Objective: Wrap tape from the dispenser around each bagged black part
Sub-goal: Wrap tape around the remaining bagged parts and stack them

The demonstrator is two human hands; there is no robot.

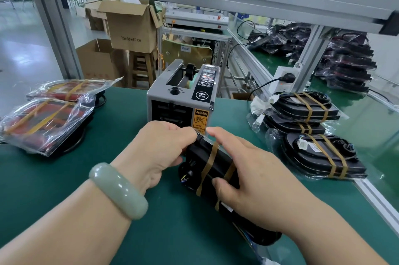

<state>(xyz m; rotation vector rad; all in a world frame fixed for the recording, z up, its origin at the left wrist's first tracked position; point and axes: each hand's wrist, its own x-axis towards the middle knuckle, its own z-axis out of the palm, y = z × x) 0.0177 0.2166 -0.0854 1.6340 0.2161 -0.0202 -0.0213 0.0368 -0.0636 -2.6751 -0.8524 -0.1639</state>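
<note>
Bagged black part (218, 163) sits on the green mat (108, 135), just in front of the tape dispenser (179, 100), held between both hands. Left hand (159, 150), jade bangle (117, 190) on the wrist, curls its fingers round the part's far end. Right hand (254, 174) lies across the top, with the thumb pressed to the near side and the forefinger reaching over the far edge. Two brown tape bands (210, 161) cross the part. Long axis runs diagonally, far end toward the dispenser, near end toward the lower right. Stack of taped parts (319, 156) lies well to the right.
</note>
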